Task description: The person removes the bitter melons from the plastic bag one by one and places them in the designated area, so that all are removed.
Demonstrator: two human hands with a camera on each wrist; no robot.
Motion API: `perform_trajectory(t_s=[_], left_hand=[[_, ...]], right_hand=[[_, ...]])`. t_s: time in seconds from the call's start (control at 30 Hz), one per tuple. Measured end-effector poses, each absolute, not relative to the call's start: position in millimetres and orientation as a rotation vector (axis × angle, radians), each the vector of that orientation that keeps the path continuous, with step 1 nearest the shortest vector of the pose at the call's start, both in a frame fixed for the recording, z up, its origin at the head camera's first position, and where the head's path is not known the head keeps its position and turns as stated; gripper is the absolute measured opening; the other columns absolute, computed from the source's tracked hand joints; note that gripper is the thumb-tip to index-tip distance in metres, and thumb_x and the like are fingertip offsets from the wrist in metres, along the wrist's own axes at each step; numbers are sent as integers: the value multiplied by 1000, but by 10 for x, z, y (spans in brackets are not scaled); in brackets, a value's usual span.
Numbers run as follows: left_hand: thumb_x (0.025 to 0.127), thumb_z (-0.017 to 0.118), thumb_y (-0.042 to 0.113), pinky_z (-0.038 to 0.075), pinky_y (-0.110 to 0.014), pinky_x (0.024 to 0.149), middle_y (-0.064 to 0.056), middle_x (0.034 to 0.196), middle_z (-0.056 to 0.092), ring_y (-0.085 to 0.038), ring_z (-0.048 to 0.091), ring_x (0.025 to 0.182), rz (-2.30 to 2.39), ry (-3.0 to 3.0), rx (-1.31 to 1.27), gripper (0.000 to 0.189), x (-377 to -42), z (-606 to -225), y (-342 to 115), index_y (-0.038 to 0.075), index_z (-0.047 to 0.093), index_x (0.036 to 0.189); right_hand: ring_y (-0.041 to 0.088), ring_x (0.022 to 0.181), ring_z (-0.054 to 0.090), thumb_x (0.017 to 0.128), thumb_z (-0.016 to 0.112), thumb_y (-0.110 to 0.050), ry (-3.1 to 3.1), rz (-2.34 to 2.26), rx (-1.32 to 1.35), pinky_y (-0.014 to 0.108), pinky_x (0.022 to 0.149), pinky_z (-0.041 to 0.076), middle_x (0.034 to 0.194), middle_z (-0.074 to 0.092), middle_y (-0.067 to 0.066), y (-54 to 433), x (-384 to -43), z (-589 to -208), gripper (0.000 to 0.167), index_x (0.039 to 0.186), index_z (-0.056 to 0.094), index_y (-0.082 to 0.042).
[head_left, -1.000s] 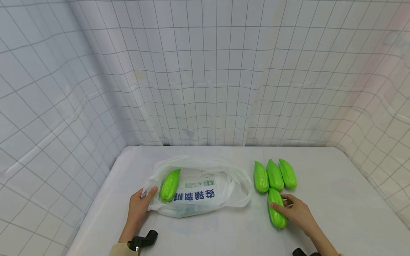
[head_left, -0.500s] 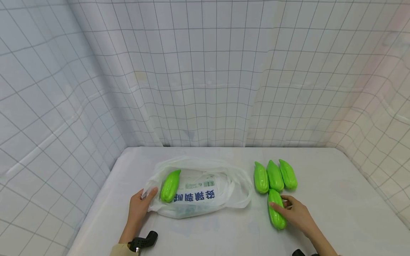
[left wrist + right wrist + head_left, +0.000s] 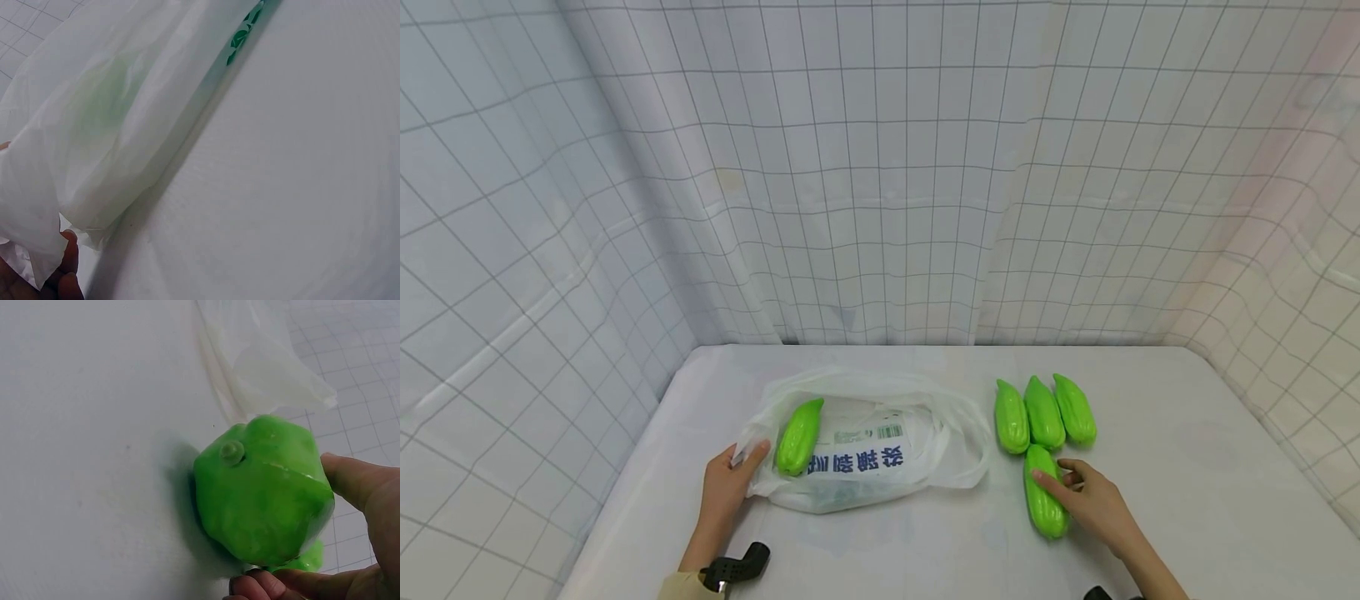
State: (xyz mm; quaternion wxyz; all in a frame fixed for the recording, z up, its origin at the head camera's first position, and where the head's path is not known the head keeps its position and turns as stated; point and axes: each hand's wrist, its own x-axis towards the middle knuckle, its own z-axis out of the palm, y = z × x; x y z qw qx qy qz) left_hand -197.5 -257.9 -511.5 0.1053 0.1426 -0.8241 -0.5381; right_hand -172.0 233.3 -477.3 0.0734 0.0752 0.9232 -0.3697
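Observation:
With my left hand [image 3: 726, 487] I pinch the left edge of a white plastic bag [image 3: 958, 471], which lies with its mouth spread wide. Blue lettering and a barcode show inside it. One glossy green gourd [image 3: 799, 437] with a pointed tip lies in the bag's left part; through the plastic it is a pale green blur in the left wrist view. My right hand [image 3: 1093, 500] grips another green gourd [image 3: 1045, 500] from its right side, thumb on top and fingers on the far side. Its blunt stem end [image 3: 262, 487] faces the right wrist camera.
Three more green gourds, a left one [image 3: 1012, 417], a middle one [image 3: 1043, 412] and a right one [image 3: 1075, 408], lie side by side behind the held one. All rest on a white-covered table [image 3: 925, 550]. Grid-patterned curtains [image 3: 880, 208] enclose its back and sides.
The gourd in my right hand has shifted very slightly to the left. My left hand and the bag stay put.

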Motion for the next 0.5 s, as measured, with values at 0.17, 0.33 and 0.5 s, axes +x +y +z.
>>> perform_trajectory(t_s=[0.17, 0.33, 0.5], left_hand=[[88, 65, 44, 42, -26, 67, -17, 99, 65, -17, 51, 76, -1587, -2424, 425, 56, -1973, -5124, -2578, -8, 63, 109], [88, 65, 44, 42, -26, 67, -18, 100, 65, -18, 51, 78, -1569, -2439, 422, 56, -1974, -5129, -2580, -7, 63, 110], [88, 65, 44, 41, -26, 65, -16, 96, 65, -18, 50, 76, -1576, -2436, 414, 55, -1982, -5126, -2584, -7, 63, 109]], right_hand=[[32, 98, 56, 85, 56, -62, 2783, -1110, 220, 46, 76, 46, 106, 59, 15, 2327, -1714, -4764, 87, 130, 45, 11], [34, 100, 56, 88, 53, -62, 2793, -1104, 214, 47, 77, 46, 106, 59, 16, 2329, -1713, -4761, 84, 130, 46, 11], [31, 97, 56, 89, 51, -62, 2780, -1130, 218, 41, 72, 47, 107, 59, 16, 2335, -1716, -4762, 83, 131, 46, 10]])
